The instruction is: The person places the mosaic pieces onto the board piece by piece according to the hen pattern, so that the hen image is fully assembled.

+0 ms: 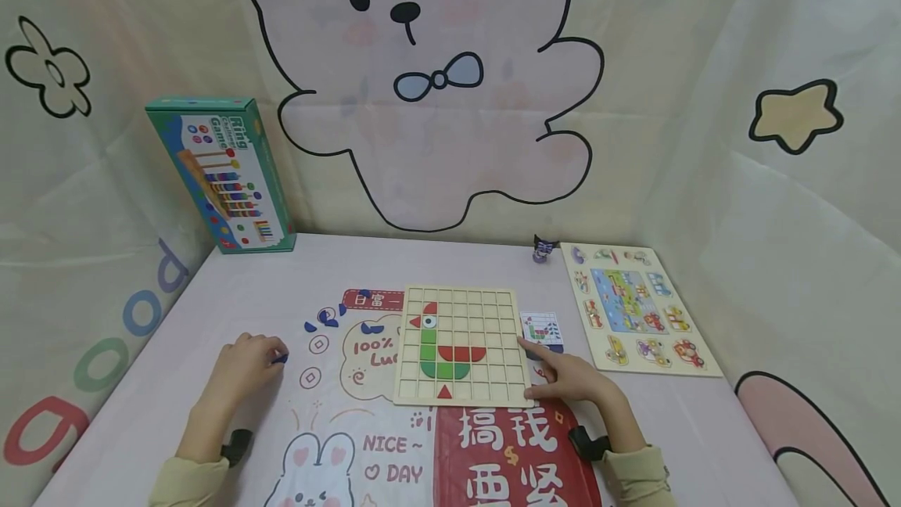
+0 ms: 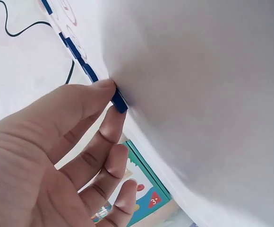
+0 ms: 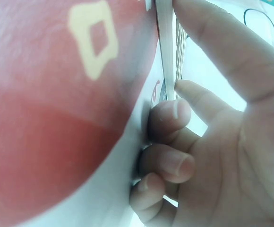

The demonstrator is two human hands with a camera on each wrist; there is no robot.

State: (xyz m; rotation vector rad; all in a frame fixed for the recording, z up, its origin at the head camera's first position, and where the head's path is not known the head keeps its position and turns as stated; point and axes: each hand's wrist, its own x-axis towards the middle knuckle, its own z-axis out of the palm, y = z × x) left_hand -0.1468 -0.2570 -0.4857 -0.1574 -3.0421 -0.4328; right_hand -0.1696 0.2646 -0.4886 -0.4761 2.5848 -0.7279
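Observation:
My left hand [image 1: 242, 370] pinches a small dark blue puzzle piece [image 2: 120, 101] between thumb and index fingertip, close over the tabletop left of the board. A wooden grid board [image 1: 500, 307] lies flat in the middle. On it, green, red and white pieces form a bird [image 1: 428, 354], with a red triangle [image 1: 444, 392] below. My right hand [image 1: 573, 378] rests at the board's right side, index finger and thumb pressing on its edge near the lower corner. In the right wrist view its other fingers [image 3: 167, 163] curl beside the board's edge, low over the mat.
Several loose blue pieces [image 1: 327, 319] lie left of the board. A picture card [image 1: 540, 329] lies at its right edge. Further right is a picture puzzle board [image 1: 598, 350], with a small dark figurine [image 1: 542, 249] at its far corner. A green toy box [image 1: 225, 178] stands back left.

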